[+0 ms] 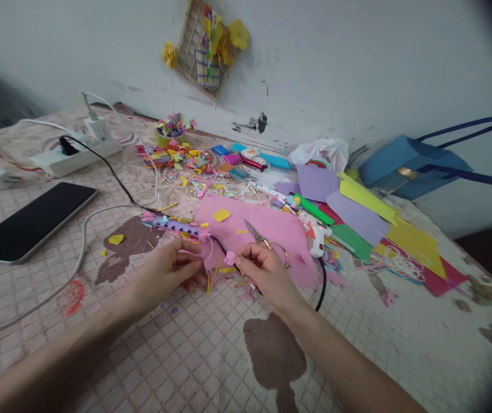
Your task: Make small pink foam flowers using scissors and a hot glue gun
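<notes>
Between its thumb and forefinger, my right hand (265, 274) pinches a small pink paper piece (230, 258), shaped like a flower. My left hand (181, 267) is just left of it, fingers loosely bent and apart, with nothing visible in them. Beyond that hand lies a purple strip with dark dots (172, 225), pink and yellow bits around it. Under and behind both hands is a pink foam or paper sheet (215, 206). Scissors (258, 234) lie on it, blades pointing away to the left. A black cord passes beneath my right hand.
A white glue gun (318, 241) stands right of the sheet. Coloured sheets (358, 215), white string (394, 263) and a blue bag (409, 163) are farther right. Paper scraps (177, 158) heap at the back. A phone (35, 221) and power strip (78, 156) occupy the left.
</notes>
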A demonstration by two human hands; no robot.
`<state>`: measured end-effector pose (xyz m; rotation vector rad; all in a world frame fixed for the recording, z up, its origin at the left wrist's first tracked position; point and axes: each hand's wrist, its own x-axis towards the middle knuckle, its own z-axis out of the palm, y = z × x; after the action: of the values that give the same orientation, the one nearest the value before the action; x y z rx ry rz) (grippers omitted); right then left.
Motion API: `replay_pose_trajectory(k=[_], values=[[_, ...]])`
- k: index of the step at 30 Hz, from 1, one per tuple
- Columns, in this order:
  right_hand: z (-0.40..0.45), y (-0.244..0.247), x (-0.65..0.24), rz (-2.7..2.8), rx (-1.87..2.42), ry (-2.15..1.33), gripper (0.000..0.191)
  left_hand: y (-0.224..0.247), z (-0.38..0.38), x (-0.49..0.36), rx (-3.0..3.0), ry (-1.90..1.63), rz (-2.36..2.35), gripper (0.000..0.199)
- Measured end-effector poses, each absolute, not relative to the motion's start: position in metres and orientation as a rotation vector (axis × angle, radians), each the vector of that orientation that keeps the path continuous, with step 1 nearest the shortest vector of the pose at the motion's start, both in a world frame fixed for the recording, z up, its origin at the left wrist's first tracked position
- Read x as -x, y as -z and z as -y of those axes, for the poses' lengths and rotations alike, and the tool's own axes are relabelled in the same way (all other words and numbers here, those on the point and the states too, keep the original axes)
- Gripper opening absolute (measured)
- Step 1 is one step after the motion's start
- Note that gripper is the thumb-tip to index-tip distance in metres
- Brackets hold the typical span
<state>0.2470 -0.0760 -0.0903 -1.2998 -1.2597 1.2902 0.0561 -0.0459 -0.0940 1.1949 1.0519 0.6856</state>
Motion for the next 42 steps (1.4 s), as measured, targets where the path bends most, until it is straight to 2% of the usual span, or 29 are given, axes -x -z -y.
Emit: replay_pose_trajectory(k=[16, 23, 32, 42], values=[[0.078, 0.094, -0.244, 1.266, 1.283, -1.293, 0.013, 0.088, 0.048, -0.059, -1.205, -0.688, -1.108, 0.028], [0.079, 0.097, -0.239, 1.268, 1.292, -1.179, 0.016, 0.091, 0.047, -0.058, -1.082, -0.694, -1.043, 0.03], [0.081, 0.102, -0.235, 1.239, 1.267, -1.13, 0.012, 0.087, 0.049, -0.058, -0.909, -0.709, -0.982, 0.023], [0.087, 0.092, -0.226, 1.728, 1.3, -0.544, 0.011, 0.09, 0.05, -0.058, -0.977, -0.713, -0.993, 0.023]])
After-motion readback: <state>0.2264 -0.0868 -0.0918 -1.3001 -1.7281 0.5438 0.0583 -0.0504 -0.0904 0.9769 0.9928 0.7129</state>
